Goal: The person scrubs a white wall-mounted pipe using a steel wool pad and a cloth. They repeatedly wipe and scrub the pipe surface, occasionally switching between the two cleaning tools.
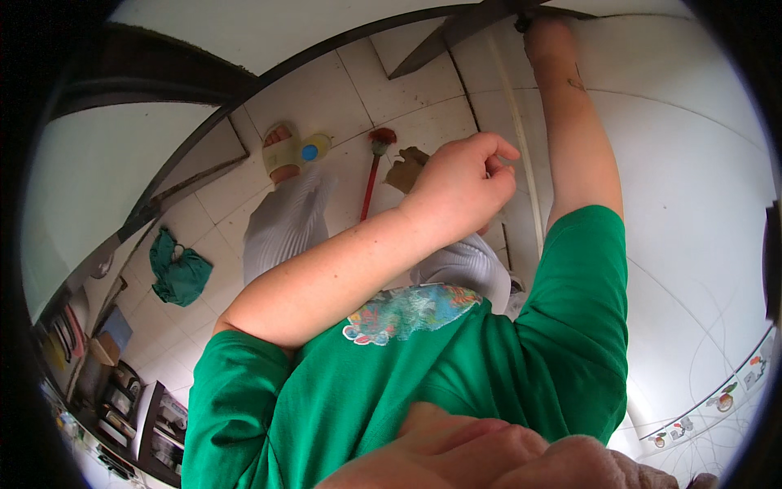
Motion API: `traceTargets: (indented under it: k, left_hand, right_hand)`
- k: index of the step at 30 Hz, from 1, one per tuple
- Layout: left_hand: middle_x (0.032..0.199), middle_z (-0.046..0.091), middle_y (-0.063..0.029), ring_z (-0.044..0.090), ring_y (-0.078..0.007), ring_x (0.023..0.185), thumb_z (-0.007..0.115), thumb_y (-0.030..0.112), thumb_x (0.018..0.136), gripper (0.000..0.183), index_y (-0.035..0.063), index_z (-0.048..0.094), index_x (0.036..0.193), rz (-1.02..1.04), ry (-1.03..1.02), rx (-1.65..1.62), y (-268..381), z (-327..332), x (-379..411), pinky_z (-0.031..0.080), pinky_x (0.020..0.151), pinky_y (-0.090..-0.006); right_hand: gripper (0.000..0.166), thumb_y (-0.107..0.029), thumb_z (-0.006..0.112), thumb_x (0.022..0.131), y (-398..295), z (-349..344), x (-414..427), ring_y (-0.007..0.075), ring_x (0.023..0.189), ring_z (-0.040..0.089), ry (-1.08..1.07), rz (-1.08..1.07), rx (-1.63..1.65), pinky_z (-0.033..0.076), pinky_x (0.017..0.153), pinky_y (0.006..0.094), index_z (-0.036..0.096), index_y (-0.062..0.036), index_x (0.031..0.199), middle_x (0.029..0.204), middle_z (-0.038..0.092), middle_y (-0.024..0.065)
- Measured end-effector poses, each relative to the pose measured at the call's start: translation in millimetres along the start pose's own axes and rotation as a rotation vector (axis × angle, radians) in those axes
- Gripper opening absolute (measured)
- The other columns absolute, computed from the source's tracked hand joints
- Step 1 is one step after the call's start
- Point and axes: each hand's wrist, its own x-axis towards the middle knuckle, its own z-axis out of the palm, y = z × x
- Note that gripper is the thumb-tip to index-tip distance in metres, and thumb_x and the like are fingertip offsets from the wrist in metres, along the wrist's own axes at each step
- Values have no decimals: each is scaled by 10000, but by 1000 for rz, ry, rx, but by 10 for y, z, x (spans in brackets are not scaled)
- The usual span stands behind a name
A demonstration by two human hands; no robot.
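My left hand hangs in front of my body, its fingers loosely curled and the index finger apart from the thumb. I see nothing held in it. Behind it, near the wrist, lies a brown object that I cannot make out. My right arm stretches far up along the white tiled wall. At its end my right hand is blurred, beside a dark edge and a small black thing. Its fingers are mostly hidden, so its grip is unclear.
A red-handled brush lies on the tiled floor beside a bottle with a blue cap and my sandalled foot. A pale pole runs along the right wall. Green cloth and a dark curved frame are left.
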Motion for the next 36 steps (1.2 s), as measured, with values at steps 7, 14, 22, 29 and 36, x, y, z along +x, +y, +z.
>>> traceTargets:
  k: [7, 14, 22, 29, 36]
  left_hand:
    - [806, 643, -19, 590, -82, 732, 598, 98, 884, 249, -3, 637, 1108, -15, -42, -24, -22, 33, -13, 499, 683, -255]
    - [815, 647, -23, 596, -83, 734, 590, 103, 889, 251, -6, 636, 1112, -9, 7, -31, -4, -37, 32, 500, 678, -256]
    - [813, 638, -21, 603, -89, 732, 602, 103, 893, 251, -4, 633, 1117, -7, -43, -45, -32, 36, 12, 505, 674, -262]
    - [809, 639, -29, 608, -100, 717, 606, 106, 899, 248, -6, 630, 1118, -23, 5, -20, -19, -65, -50, 510, 672, -273]
    - [820, 642, -24, 607, -95, 718, 597, 102, 903, 247, -20, 625, 1116, 7, -42, -114, -40, -10, -101, 510, 672, -268]
  right_hand:
    - [267, -186, 597, 911, -63, 162, 166, 304, 1102, 619, 156, -100, -106, 535, 880, 431, 639, -107, 1162, 1204, 630, 157]
    - [264, -194, 562, 936, -53, -10, -177, 301, 1100, 629, 228, -225, -130, 539, 886, 431, 630, -119, 1180, 1194, 644, 144]
    - [307, -183, 481, 963, -34, 229, 223, 320, 1069, 648, 55, -140, -279, 541, 887, 432, 618, -127, 1232, 1197, 658, 138]
    - [297, -168, 499, 944, -7, 251, 44, 331, 1063, 647, 197, -159, -146, 541, 879, 444, 640, -116, 1200, 1189, 656, 147]
    - [271, -141, 556, 894, -16, 290, 190, 360, 1028, 646, 224, -96, -100, 535, 862, 469, 656, -104, 1142, 1127, 648, 182]
